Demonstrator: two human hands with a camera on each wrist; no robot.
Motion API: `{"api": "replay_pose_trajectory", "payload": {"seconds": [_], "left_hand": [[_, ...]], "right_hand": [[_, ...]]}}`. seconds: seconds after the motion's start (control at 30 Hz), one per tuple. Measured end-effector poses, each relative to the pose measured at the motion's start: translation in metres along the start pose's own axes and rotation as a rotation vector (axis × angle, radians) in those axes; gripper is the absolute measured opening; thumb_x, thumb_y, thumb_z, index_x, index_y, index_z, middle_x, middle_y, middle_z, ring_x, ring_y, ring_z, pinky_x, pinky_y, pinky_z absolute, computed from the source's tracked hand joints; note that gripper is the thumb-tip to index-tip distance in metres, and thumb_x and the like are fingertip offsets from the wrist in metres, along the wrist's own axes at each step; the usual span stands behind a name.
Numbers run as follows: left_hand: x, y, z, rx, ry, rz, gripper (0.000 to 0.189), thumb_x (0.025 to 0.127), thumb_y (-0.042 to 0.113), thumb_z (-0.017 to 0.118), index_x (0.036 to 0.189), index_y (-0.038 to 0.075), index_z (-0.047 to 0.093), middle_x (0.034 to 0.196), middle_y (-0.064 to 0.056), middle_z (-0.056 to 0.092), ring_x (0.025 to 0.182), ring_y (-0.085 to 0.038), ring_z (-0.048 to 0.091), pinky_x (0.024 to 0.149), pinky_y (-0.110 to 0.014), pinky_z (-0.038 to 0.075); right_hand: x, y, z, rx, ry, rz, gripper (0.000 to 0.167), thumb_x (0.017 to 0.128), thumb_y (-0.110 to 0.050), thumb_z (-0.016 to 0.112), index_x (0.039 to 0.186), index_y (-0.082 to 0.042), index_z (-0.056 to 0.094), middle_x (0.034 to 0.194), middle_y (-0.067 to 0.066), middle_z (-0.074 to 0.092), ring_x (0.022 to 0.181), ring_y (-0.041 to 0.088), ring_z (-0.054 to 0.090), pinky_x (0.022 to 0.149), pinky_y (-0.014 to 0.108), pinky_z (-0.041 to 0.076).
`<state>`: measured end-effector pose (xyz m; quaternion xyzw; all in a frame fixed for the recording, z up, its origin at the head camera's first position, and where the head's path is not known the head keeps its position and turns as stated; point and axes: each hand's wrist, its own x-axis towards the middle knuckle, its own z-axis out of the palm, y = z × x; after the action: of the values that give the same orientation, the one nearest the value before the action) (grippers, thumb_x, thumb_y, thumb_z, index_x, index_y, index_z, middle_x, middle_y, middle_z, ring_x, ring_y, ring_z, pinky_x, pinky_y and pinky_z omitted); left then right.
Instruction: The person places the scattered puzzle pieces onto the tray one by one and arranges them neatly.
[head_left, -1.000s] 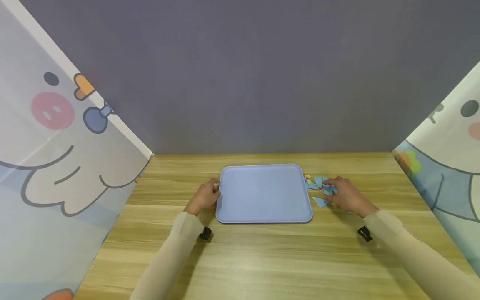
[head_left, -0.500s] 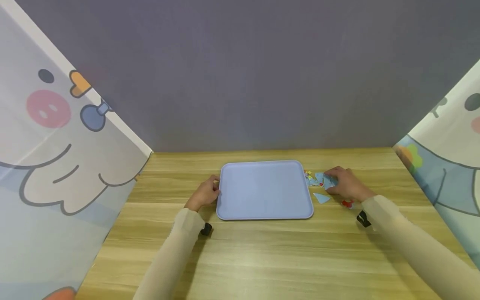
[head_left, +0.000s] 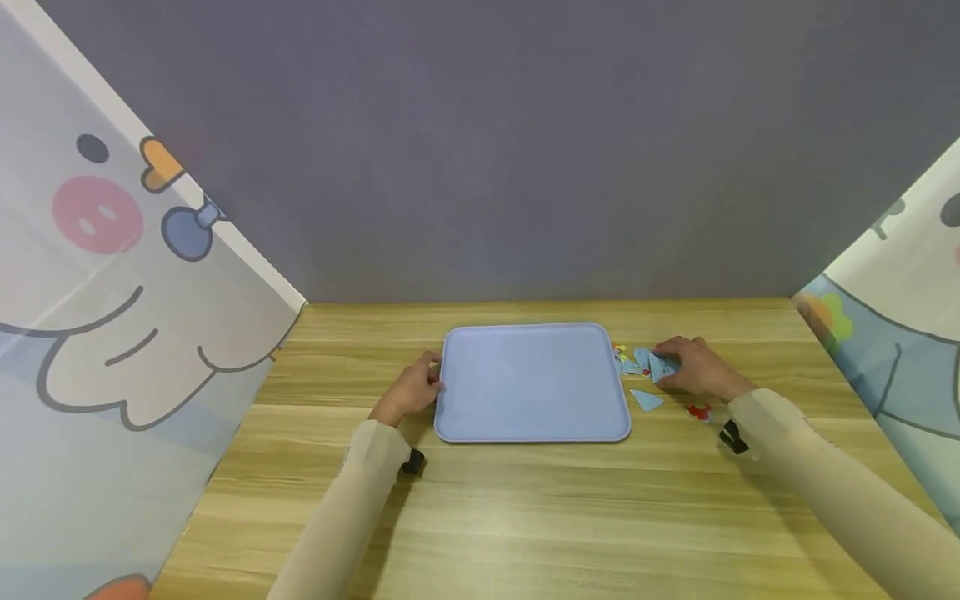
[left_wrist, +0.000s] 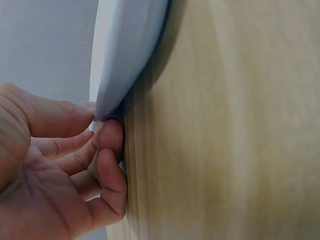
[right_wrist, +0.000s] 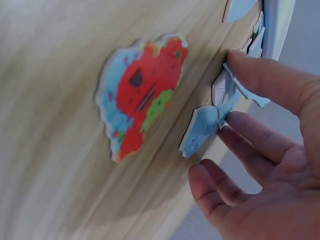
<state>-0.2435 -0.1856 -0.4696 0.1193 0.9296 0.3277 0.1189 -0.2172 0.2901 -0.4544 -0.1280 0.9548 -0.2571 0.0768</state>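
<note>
A pale blue-lilac tray [head_left: 532, 383] lies on the wooden table. At its left edge my left hand [head_left: 410, 389] pinches the rim between thumb and fingers; the left wrist view shows the thumb [left_wrist: 62, 117] against the tray's side [left_wrist: 127, 55]. To the right of the tray, my right hand [head_left: 693, 367] holds a light blue puzzle piece [right_wrist: 247, 90] between thumb and fingers, tilted over other pieces. Beneath it lies another blue puzzle piece [right_wrist: 201, 127]. A red-and-blue puzzle piece [right_wrist: 147, 90] lies near the wrist.
A blue triangular puzzle piece [head_left: 647, 400] lies alone by the tray's right edge. More pieces with yellow and red print [head_left: 621, 354] crowd against that edge. A grey wall [head_left: 525, 167] stands behind the table [head_left: 510, 517], with cartoon-printed panels [head_left: 135, 333] on both sides.
My right hand has shifted slightly away and to the right among the blue pieces, uncovering the red piece near the wrist. The left hand stays at the tray's edge.
</note>
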Motion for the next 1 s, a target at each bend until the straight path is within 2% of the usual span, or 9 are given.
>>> {"api": "replay_pose_trajectory", "payload": {"seconds": [0.3,0.47,0.57,0.8,0.9,1.0], "left_hand": [[0.002,0.006,-0.002,0.004,0.001,-0.007,0.045,0.089,0.0,0.06,0.13,-0.003,0.04,0.09,-0.014,0.061,0.077,-0.022,0.059,0.069,-0.035,0.049],[0.003,0.007,-0.002,0.012,-0.006,-0.009,0.046,0.089,0.001,0.06,0.13,-0.002,0.04,0.088,-0.013,0.06,0.075,-0.023,0.057,0.067,-0.035,0.049],[0.002,0.007,-0.003,0.015,-0.005,-0.022,0.046,0.089,0.001,0.06,0.13,-0.001,0.04,0.089,-0.013,0.06,0.077,-0.023,0.057,0.068,-0.035,0.049],[0.0,0.003,-0.001,0.021,0.006,-0.007,0.045,0.088,0.0,0.06,0.129,-0.003,0.041,0.089,-0.013,0.06,0.077,-0.023,0.058,0.069,-0.036,0.049],[0.0,0.004,0.0,0.017,0.008,-0.005,0.046,0.088,0.0,0.061,0.129,-0.003,0.041,0.089,-0.013,0.06,0.077,-0.023,0.058,0.069,-0.035,0.049],[-0.001,0.004,0.0,0.014,0.005,-0.023,0.046,0.088,0.0,0.061,0.13,-0.001,0.041,0.09,-0.013,0.06,0.077,-0.023,0.058,0.07,-0.035,0.049]], "right_hand": [[0.004,0.004,-0.004,-0.002,0.006,-0.003,0.048,0.076,-0.011,0.076,0.116,0.008,0.059,0.121,0.029,0.052,0.104,0.042,0.043,0.09,0.058,0.036],[0.004,0.001,-0.004,-0.01,0.0,-0.011,0.053,0.075,-0.016,0.079,0.117,0.01,0.058,0.122,0.03,0.051,0.103,0.042,0.043,0.089,0.058,0.037],[0.005,-0.001,-0.002,0.006,0.016,-0.013,0.051,0.076,-0.016,0.079,0.116,0.01,0.059,0.121,0.03,0.052,0.101,0.042,0.043,0.088,0.057,0.037],[0.009,-0.002,0.006,0.013,0.069,-0.02,0.045,0.079,-0.013,0.076,0.116,0.009,0.06,0.116,0.029,0.054,0.101,0.044,0.043,0.096,0.062,0.024],[0.012,-0.003,0.008,0.018,0.075,-0.04,0.041,0.078,-0.011,0.076,0.112,0.008,0.063,0.111,0.026,0.058,0.099,0.043,0.049,0.093,0.059,0.032],[0.015,-0.006,0.008,0.028,0.068,-0.045,0.035,0.078,-0.009,0.077,0.107,0.007,0.065,0.105,0.023,0.061,0.095,0.039,0.055,0.084,0.054,0.043]]}}
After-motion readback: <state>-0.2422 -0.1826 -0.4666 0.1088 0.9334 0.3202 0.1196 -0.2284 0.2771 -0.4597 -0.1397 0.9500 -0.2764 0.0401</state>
